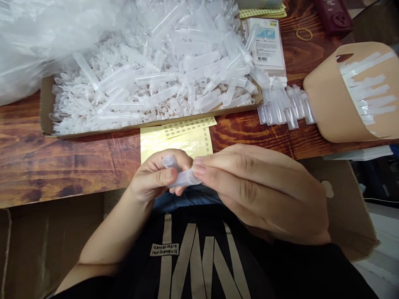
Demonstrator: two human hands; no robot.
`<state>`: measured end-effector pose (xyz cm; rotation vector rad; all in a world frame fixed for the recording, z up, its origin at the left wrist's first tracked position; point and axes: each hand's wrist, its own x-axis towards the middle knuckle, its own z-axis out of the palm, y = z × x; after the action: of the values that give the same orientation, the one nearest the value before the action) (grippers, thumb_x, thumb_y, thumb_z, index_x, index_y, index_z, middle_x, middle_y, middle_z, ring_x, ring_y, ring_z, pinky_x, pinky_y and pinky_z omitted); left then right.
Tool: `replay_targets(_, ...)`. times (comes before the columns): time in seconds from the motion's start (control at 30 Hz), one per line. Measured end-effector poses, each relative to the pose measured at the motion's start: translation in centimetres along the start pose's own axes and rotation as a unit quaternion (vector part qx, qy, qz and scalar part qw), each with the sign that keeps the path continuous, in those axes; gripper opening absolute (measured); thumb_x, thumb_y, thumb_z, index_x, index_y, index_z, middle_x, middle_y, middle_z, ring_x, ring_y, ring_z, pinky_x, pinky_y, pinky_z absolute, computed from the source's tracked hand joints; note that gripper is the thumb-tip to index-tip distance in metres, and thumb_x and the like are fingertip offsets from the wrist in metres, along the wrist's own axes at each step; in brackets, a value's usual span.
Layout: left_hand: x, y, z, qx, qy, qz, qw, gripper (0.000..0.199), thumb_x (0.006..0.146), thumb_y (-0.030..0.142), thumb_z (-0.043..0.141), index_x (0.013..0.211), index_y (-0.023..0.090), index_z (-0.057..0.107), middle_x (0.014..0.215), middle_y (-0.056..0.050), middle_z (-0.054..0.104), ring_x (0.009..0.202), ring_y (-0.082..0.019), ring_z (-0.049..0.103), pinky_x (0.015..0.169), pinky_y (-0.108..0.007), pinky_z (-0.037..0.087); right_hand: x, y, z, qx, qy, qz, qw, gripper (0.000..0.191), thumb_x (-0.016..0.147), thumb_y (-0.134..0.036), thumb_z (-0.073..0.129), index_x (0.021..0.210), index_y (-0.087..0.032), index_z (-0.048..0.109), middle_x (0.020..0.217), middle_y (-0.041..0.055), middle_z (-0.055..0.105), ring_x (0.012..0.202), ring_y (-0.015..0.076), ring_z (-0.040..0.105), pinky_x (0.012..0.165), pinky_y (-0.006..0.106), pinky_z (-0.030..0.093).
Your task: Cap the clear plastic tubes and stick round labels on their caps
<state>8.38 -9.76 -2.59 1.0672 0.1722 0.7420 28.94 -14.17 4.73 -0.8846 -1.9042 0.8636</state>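
Two small translucent plastic tubes are in my left hand [156,174]; its thumb presses on the lower tube [183,178], and the other tube [170,162] sticks up between thumb and fingers. My right hand [249,178] is closed, its fingertips pinched at the right end of the lower tube; whether they hold a small part there is hidden. Both hands are in front of the table edge, just below yellow sticker sheets [152,143]. Beyond them stands a shallow cardboard box [46,104] heaped with clear tubes and small white plastic pieces.
Several tubes [280,106] lie right of the box, beside a tipped beige bin [324,91] holding white strips. A packaged card [268,45], rubber band [304,34] and dark red device [335,16] are behind. A plastic bag [31,50] is at left.
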Motion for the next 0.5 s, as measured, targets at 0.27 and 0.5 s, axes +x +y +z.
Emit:
replay_targets(0.27,0.3,0.5,0.6,-0.014,0.06,-0.032,0.998,0.021,0.09,0.041,0.067,0.086,0.02,0.069,0.055,0.002,0.053,0.041,-0.008,0.039,0.039,-0.021,0.03,0.1,1.1,2.5,-0.125,0.093,-0.082,0.984,0.015,0.085,-0.02,0.072,0.091,-0.033,0.072,0.104,-0.0062,0.077,0.1,0.0175,0.073,0.087,0.031,0.064)
replay_targets(0.5,0.1,0.5,0.7,0.008,0.085,-0.052,0.995,0.026,0.085,0.045,0.072,0.081,0.02,0.066,0.054,0.001,0.053,0.042,-0.01,0.043,0.038,-0.024,0.03,-0.2,3.4,5.9,0.068,0.132,-0.014,0.989,0.009,0.087,-0.029,0.071,0.087,-0.036,0.066,0.098,-0.0064,0.075,0.085,0.0155,0.073,0.076,0.032,0.066)
